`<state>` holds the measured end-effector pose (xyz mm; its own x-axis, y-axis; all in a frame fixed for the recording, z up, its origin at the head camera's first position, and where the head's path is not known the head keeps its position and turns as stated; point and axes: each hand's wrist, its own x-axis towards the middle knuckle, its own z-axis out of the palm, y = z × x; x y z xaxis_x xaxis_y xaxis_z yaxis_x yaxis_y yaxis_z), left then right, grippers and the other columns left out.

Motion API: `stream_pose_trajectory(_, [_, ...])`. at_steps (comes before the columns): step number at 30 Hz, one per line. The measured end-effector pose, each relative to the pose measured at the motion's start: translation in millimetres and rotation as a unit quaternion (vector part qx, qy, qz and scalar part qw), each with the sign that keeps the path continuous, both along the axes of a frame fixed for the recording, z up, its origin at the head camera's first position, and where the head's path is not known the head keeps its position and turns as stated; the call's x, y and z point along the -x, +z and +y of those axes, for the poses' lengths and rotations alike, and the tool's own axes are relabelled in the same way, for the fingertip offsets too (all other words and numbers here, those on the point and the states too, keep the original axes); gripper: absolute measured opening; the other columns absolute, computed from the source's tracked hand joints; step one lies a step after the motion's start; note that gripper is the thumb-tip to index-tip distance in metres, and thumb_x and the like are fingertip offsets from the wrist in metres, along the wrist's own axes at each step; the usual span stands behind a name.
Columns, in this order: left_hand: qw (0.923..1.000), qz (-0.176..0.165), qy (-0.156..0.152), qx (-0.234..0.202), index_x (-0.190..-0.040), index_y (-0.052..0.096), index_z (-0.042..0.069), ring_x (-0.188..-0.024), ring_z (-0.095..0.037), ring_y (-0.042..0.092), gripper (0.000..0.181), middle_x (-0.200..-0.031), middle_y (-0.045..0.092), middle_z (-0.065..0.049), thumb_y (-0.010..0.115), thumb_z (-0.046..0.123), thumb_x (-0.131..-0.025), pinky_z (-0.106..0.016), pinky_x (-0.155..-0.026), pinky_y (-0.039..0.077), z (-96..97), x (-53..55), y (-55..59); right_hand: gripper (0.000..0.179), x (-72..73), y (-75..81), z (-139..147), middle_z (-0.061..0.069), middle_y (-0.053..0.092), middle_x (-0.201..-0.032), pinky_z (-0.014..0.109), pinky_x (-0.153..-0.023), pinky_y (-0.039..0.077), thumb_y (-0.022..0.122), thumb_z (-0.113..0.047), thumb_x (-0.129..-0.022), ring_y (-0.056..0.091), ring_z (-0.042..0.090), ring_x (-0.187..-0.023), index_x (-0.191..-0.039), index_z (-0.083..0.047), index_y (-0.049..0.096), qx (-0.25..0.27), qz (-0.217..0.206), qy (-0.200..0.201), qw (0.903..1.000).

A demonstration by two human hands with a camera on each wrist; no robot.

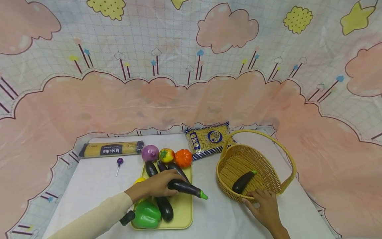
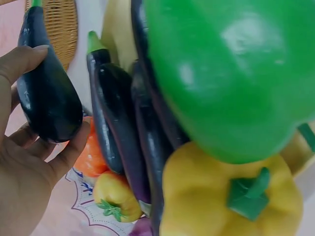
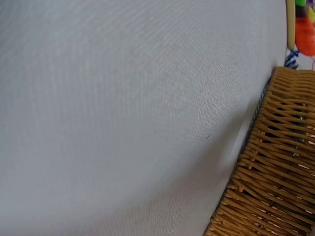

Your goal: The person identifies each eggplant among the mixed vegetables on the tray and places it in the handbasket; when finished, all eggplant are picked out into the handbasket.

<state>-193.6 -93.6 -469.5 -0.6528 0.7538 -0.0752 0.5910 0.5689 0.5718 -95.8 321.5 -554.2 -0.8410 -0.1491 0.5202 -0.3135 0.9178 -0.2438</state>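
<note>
While left hand [image 1: 162, 183] grips eggplant [image 1: 185, 188], right hand [image 1: 265, 206] seemingly pinches basket rim [image 1: 223, 188]; cloth gap [image 1: 204, 176] — then tray [image 1: 181, 214].

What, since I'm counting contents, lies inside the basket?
Inside the basket lies one eggplant. What lies beneath it can't be seen; the right hand hides some of the near side.

Left arm [image 1: 102, 215] outstretched, grip [image 1: 159, 183] curled

Pastel cloud-and-star fabric backdrop [image 1: 179, 106] round white-covered table [image 1: 98, 186]; soft, even light
</note>
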Motion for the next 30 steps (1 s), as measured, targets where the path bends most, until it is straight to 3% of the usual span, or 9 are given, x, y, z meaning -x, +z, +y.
stream_pose_trajectory(6, [0.9992, 0.025, 0.004, -0.032, -0.127, 0.064, 0.019, -0.095, -0.011, 0.053, 0.042, -0.114, 0.06, 0.004, 0.074, 0.029, -0.087, -0.032, -0.086, 0.049, 9.1, 8.2, 6.5, 0.025, 1.0, 0.1, 1, -0.003, 0.066, -0.077, 0.042, -0.081, 0.036, 0.086, -0.032, -0.07, 0.051, 0.014, -0.071, -0.082, -0.015, 0.073, 0.0, 0.005, 0.004, 1.0])
stream_pose_trajectory(12, [0.9978, 0.037, 0.036, -0.041, -0.129, 0.063, 0.017, -0.106, -0.017, 0.056, 0.045, -0.127, 0.061, -0.004, 0.073, 0.03, -0.088, -0.038, -0.092, 0.05, 25.5, 16.7, 19.6, 0.025, 1.2, -0.6, 1, -0.003, 0.066, -0.077, 0.042, -0.081, 0.035, 0.086, -0.033, -0.071, 0.052, 0.015, -0.072, -0.082, -0.015, 0.073, 0.003, 0.002, 0.0, 1.0])
stream_pose_trajectory(21, [0.9956, 0.072, 0.053, -0.026, -0.131, 0.062, 0.019, -0.109, -0.024, 0.058, 0.047, -0.131, 0.058, -0.01, 0.071, 0.037, -0.089, -0.04, -0.089, 0.051, 66.3, 32.2, 29.1, 0.023, -0.8, 0.4, 0, -0.004, 0.066, -0.078, 0.042, -0.081, 0.036, 0.086, -0.033, -0.07, 0.054, 0.015, -0.073, -0.081, -0.016, 0.073, 0.008, 0.003, 0.001, 1.0])
stream_pose_trajectory(27, [0.996, 0.072, 0.047, -0.024, -0.131, 0.062, 0.019, -0.095, -0.016, 0.056, 0.047, -0.122, 0.06, -0.004, 0.072, 0.037, -0.088, -0.027, -0.075, 0.051, 94.9, 40.8, 30.9, 0.022, -0.6, 1.0, -1, -0.005, 0.066, -0.079, 0.042, -0.081, 0.037, 0.086, -0.031, -0.071, 0.055, 0.015, -0.074, -0.082, -0.016, 0.073, 0.008, 0.003, 0.005, 0.9999])
stream_pose_trajectory(30, [0.9958, 0.076, 0.045, -0.024, -0.13, 0.062, 0.021, -0.093, -0.015, 0.055, 0.047, -0.12, 0.06, -0.004, 0.073, 0.037, -0.088, -0.026, -0.073, 0.05, 110.2, 44.0, 29.4, 0.022, -1.3, -0.8, -2, -0.006, 0.066, -0.079, 0.042, -0.081, 0.037, 0.086, -0.031, -0.071, 0.054, 0.014, -0.073, -0.081, -0.016, 0.073, 0.012, 0.002, 0.003, 0.9999])
